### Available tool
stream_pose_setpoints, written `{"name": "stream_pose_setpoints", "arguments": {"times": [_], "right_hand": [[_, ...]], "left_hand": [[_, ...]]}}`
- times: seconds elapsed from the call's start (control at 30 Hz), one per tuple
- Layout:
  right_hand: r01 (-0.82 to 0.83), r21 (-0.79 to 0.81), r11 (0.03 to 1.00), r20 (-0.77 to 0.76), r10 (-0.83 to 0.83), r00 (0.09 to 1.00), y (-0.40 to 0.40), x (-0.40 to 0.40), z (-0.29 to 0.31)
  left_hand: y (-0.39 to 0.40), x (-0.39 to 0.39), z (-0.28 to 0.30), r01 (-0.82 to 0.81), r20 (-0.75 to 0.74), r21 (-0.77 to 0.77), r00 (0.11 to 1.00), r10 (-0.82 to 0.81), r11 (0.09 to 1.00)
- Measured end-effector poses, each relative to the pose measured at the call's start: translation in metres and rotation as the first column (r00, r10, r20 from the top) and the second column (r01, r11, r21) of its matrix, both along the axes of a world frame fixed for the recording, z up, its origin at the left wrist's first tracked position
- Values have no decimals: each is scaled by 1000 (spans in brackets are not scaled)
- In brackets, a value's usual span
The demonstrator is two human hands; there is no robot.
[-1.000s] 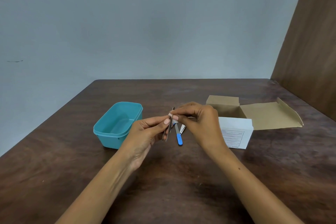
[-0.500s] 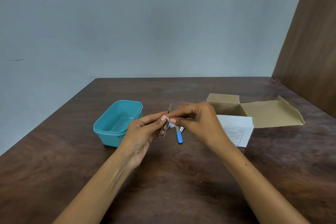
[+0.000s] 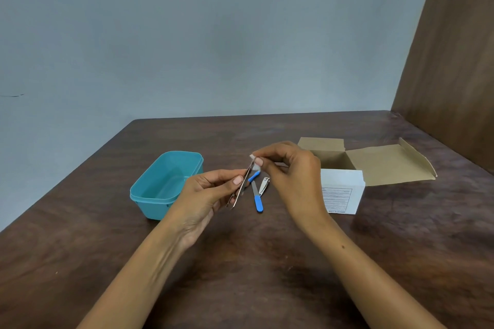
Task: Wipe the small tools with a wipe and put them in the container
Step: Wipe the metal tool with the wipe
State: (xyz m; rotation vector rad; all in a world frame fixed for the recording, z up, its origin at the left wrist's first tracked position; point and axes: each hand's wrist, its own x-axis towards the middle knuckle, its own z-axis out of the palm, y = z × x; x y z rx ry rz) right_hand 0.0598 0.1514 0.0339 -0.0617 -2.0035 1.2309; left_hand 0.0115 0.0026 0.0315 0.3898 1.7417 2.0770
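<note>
Metal tweezers [image 3: 242,187], one wipe [image 3: 255,165].

Shiny metal tweezers [image 3: 242,186], matt wooden table [image 3: 240,262]

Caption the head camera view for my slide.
Left hand holds tweezers while right hand wipes them.

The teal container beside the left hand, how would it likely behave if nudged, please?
The teal container looks like thin plastic and seems empty, so probably light and apt to slide on the smooth table. Its low, wide shape makes tipping unlikely.
</note>
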Motion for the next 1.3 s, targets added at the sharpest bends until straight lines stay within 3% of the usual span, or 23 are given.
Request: {"name": "stream_pose_setpoints", "arguments": {"times": [0.1, 0.23, 0.4, 0.53, 0.73, 0.97, 1.3], "right_hand": [[-93, -159, 983, 22, 98, 995, 1, 0, 2], [-247, -426, 870, 27, 285, 958, 2, 4, 6], [-305, -600, 739, 59, 421, 905, 0, 6, 7], [-290, -605, 742, 118, 443, 889, -3, 5, 6], [-292, -674, 678, -14, 384, 923, 1, 4, 9], [-270, -590, 761, 127, 418, 900, -5, 5, 6], [-213, -661, 719, 58, 333, 941, -3, 4, 10]], "left_hand": [[-2, 0, 2, -3, -21, -19, 1000, 2, 1000], [-1, 2, 2, -26, -54, -13, 998, 25, 1000], [2, 3, 1, -93, -104, 48, 990, 98, 995], [1, 2, 2, -108, -109, 60, 988, 114, 992], [3, 4, 0, -55, -97, 51, 994, 60, 997], [1, 1, -1, -133, -170, 26, 976, 135, 991], [0, 3, 6, -99, -217, -21, 972, 92, 995]]}}
